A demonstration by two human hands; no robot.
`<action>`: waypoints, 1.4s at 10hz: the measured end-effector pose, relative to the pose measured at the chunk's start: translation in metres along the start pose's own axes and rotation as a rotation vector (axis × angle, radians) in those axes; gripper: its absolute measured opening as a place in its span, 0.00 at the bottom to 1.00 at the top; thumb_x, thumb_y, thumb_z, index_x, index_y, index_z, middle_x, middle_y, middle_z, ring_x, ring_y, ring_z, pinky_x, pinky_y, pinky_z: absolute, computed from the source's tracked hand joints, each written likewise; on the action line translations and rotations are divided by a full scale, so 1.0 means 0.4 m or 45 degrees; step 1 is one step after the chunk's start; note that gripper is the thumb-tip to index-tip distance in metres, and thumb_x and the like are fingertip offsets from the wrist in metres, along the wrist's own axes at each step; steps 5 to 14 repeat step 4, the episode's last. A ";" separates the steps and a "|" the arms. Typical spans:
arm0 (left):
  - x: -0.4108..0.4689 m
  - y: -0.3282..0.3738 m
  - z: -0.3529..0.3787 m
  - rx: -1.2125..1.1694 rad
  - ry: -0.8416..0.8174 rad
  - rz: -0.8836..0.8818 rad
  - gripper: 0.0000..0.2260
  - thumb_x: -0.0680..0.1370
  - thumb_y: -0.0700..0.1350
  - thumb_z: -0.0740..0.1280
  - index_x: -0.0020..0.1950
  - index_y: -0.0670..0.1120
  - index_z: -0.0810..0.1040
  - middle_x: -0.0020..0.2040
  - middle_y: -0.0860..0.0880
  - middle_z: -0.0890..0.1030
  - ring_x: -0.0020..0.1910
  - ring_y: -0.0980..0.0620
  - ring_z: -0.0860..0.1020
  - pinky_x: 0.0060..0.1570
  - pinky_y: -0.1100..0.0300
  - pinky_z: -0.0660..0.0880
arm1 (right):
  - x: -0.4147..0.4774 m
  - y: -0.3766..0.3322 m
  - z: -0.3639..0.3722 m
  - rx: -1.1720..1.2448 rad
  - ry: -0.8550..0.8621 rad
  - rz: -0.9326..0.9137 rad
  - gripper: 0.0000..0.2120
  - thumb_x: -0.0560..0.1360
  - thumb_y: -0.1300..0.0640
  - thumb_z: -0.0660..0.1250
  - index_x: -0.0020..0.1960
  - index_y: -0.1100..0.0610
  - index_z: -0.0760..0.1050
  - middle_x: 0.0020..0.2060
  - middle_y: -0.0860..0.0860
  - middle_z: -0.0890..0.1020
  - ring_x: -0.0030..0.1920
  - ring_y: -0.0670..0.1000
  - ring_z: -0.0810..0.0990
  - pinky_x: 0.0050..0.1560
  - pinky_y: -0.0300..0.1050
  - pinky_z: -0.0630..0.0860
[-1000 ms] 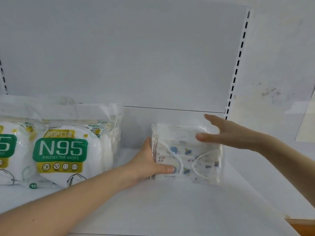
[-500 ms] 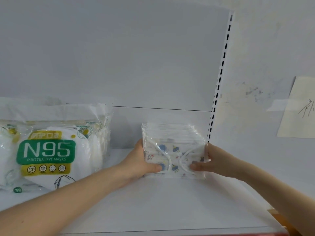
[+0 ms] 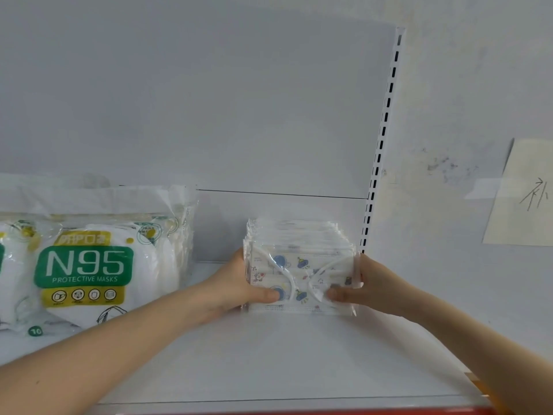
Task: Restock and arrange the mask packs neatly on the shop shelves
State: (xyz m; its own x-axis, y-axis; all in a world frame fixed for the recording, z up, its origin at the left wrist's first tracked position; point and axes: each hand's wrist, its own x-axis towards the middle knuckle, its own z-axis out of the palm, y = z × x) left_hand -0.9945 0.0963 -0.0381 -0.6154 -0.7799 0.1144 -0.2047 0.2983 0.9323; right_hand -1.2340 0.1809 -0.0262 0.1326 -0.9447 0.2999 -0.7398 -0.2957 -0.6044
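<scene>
The 2 hands pinch the printed mask packs (image 3: 302, 259) between them at frame centre, left hand (image 3: 236, 284) on the left end, right hand (image 3: 372, 284) on the right, thumbs across the front. The bundle's long axis runs left-right, equally near both hands. It stands upright on the shelf (image 3: 269, 360), well apart from the N95 packs (image 3: 89, 265) at the left.

Small mask packs (image 3: 300, 265): clear plastic wrap, glossy and crinkled; the printed masks inside look to me like soft matt cloth. N95 packs (image 3: 89, 265): shiny plastic bags, glare on the folds. Shelf (image 3: 269, 360): smooth, matt white, painted metal by my reading. Slotted upright (image 3: 386, 121): same white paint. Wall (image 3: 443, 115): matt, scuffed with dark marks. Note (image 3: 520, 199): matt cream paper under cloudy tape (image 3: 481, 188).
</scene>
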 end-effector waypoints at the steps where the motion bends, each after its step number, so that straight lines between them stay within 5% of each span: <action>1: -0.009 0.016 -0.013 0.014 -0.054 -0.051 0.26 0.67 0.35 0.76 0.59 0.52 0.72 0.56 0.52 0.81 0.56 0.55 0.79 0.57 0.59 0.76 | 0.003 0.008 0.001 0.058 -0.022 -0.013 0.11 0.69 0.49 0.72 0.49 0.53 0.81 0.45 0.53 0.84 0.45 0.55 0.80 0.52 0.46 0.76; 2: -0.023 0.021 -0.029 0.077 0.050 -0.206 0.37 0.59 0.44 0.80 0.64 0.49 0.68 0.58 0.51 0.78 0.58 0.54 0.76 0.59 0.56 0.74 | -0.002 0.001 -0.006 0.134 -0.044 0.016 0.08 0.70 0.52 0.73 0.47 0.52 0.80 0.43 0.49 0.84 0.43 0.45 0.80 0.49 0.39 0.76; 3: -0.037 0.021 -0.038 0.237 0.121 -0.265 0.52 0.51 0.57 0.78 0.71 0.48 0.60 0.67 0.52 0.70 0.66 0.53 0.69 0.66 0.54 0.69 | -0.005 0.038 -0.011 0.175 -0.025 0.127 0.17 0.66 0.48 0.76 0.52 0.49 0.77 0.48 0.43 0.83 0.50 0.39 0.80 0.53 0.33 0.74; 4: -0.065 0.031 -0.033 0.386 0.208 -0.222 0.44 0.67 0.54 0.75 0.74 0.45 0.54 0.73 0.50 0.62 0.71 0.51 0.63 0.67 0.57 0.65 | -0.012 0.064 -0.030 0.012 0.108 0.267 0.47 0.55 0.29 0.73 0.68 0.51 0.67 0.64 0.47 0.75 0.64 0.45 0.73 0.65 0.47 0.70; 14: -0.065 0.031 -0.033 0.386 0.208 -0.222 0.44 0.67 0.54 0.75 0.74 0.45 0.54 0.73 0.50 0.62 0.71 0.51 0.63 0.67 0.57 0.65 | -0.012 0.064 -0.030 0.012 0.108 0.267 0.47 0.55 0.29 0.73 0.68 0.51 0.67 0.64 0.47 0.75 0.64 0.45 0.73 0.65 0.47 0.70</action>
